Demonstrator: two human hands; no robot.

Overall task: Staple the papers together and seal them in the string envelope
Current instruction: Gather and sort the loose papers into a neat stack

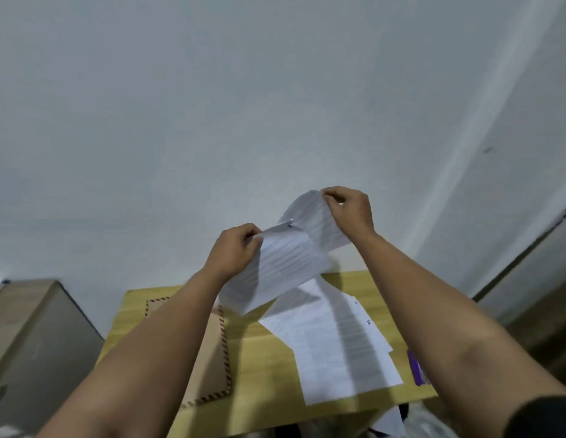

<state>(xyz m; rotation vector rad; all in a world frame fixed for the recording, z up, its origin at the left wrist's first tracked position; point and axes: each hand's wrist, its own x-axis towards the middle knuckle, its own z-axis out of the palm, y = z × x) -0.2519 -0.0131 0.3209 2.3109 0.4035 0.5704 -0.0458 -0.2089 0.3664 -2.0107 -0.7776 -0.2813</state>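
Papers [288, 263] (printed sheets) pinched aloft by left hand [234, 248] and right hand [351, 210] fingers.

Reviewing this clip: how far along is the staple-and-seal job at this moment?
Early to midway. Done: what looks like a staple sits at the corner of the lifted sheets. In hand: the left hand and right hand pinch those sheets at their top edges, above the table. Left: more loose papers lie on the table, and the striped-edge envelope lies flat with nothing going into it, so filling and sealing remain.
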